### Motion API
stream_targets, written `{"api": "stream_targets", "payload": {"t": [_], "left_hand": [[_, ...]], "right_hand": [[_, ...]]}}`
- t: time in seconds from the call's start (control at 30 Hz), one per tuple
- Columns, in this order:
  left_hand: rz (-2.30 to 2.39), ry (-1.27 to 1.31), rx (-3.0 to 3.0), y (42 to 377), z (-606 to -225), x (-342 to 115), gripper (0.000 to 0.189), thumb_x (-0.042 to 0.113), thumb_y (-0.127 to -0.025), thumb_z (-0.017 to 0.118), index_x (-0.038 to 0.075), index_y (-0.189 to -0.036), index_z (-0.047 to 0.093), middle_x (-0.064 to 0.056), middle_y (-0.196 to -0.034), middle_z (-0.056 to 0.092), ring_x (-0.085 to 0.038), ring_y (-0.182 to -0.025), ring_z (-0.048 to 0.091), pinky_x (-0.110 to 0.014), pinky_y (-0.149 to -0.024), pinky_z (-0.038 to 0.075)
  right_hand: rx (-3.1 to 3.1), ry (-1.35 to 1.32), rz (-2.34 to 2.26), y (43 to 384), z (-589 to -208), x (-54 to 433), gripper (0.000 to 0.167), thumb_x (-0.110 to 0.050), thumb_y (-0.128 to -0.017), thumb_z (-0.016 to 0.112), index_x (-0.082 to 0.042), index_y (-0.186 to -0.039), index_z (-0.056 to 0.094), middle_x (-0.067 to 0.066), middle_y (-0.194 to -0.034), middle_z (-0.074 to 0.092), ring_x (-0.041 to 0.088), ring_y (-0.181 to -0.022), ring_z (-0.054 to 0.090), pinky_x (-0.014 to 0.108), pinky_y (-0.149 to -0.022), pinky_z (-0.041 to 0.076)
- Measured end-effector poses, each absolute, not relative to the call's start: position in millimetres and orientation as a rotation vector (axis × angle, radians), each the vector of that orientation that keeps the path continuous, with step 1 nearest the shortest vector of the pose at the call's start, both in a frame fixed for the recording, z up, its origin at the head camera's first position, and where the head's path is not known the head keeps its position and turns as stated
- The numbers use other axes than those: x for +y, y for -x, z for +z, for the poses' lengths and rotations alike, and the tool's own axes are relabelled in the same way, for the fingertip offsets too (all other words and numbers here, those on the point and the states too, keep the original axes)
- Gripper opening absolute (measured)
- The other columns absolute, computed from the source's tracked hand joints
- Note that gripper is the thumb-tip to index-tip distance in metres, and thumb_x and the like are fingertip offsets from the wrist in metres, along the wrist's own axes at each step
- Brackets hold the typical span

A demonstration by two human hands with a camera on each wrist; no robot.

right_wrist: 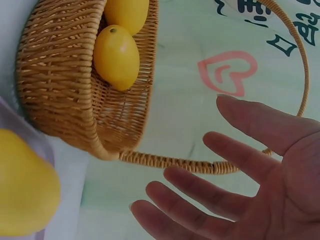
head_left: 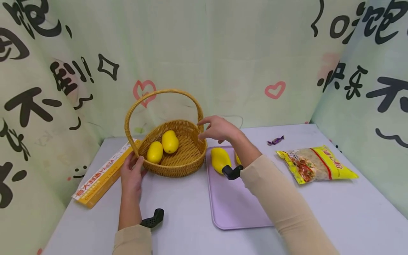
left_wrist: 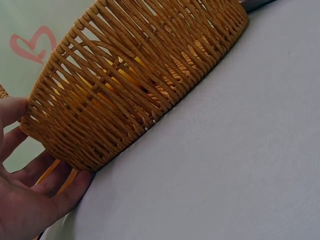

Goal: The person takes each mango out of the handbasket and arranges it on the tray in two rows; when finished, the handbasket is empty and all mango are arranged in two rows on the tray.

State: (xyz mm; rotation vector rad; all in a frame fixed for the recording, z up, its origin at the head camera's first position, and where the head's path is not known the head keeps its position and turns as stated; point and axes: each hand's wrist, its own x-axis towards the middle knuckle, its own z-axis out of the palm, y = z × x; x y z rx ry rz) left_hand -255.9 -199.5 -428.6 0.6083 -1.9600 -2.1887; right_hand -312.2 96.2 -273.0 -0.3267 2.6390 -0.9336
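Two yellow fruits (head_left: 170, 141) in the basket (head_left: 175, 172), left of the tray (head_left: 227, 202)!
Steadying step, I'd judge: left hand (head_left: 131, 173) clamped on the basket's side, right hand (head_left: 220, 128) beside the handle (head_left: 164, 91), fingers apart; my next move probably calls for closing those.

The basket (head_left: 176, 170) stood toward the back of the table (head_left: 178, 216), before the curtain (head_left: 236, 53), with two fruits (head_left: 170, 142) side by side in its left part; the box (head_left: 103, 180) lay slantwise to its left; the tray (head_left: 237, 209) lay to its right, with a third fruit (head_left: 220, 159) near the back left corner and a fourth (head_left: 237, 159) just right of that, partly hidden. The packet (head_left: 318, 165) lay right of the tray; the candy (head_left: 275, 140) lay behind the packet, to its left; the left hand (head_left: 132, 173) was at the basket's left side; the right hand (head_left: 220, 128) was beside the right side of the handle (head_left: 172, 91).
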Motion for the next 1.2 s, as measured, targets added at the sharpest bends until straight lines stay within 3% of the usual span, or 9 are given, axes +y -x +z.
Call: {"api": "stream_targets", "payload": {"t": [0.23,0.57,0.87,1.2], "left_hand": [[-2.188,-0.587,-1.957,259.1,-427.9,-201.4,0.060,0.035,-0.106,0.058,0.036,-0.161,0.034,-0.003,-0.165,0.038,-0.023,-0.147,0.042,-0.044,-0.119,0.044],[-2.186,-0.573,-1.967,263.1,-428.8,-200.5,0.060,0.035,-0.106,0.058,0.035,-0.161,0.035,-0.003,-0.163,0.040,-0.023,-0.143,0.045,-0.042,-0.118,0.045],[-2.191,-0.579,-1.928,262.6,-432.0,-201.7,0.059,0.032,-0.106,0.059,0.033,-0.161,0.037,-0.004,-0.161,0.042,-0.023,-0.141,0.047,-0.043,-0.117,0.046],[-2.182,-0.600,-1.938,260.1,-436.0,-200.5,0.060,0.036,-0.106,0.059,0.034,-0.161,0.036,-0.004,-0.163,0.040,-0.023,-0.142,0.047,-0.043,-0.117,0.046]], "right_hand": [[2.542,0.349,-0.897,328.3,-274.5,76.2,0.052,-0.030,-0.096,0.072,-0.023,-0.146,0.059,0.008,-0.154,0.050,0.034,-0.130,0.056,0.043,-0.084,0.063],[2.405,0.307,-0.975,352.9,-274.2,46.2,0.053,-0.029,-0.097,0.072,-0.021,-0.147,0.058,0.010,-0.151,0.053,0.036,-0.127,0.056,0.050,-0.092,0.062],[2.356,0.275,-1.048,373.5,-287.5,17.9,0.057,-0.030,-0.099,0.070,-0.017,-0.152,0.053,0.013,-0.152,0.053,0.041,-0.135,0.053,0.055,-0.099,0.058],[2.319,0.144,-1.118,388.3,-314.8,-7.4,0.063,-0.026,-0.098,0.070,-0.017,-0.156,0.046,0.014,-0.160,0.041,0.046,-0.136,0.050,0.060,-0.107,0.051]]}}
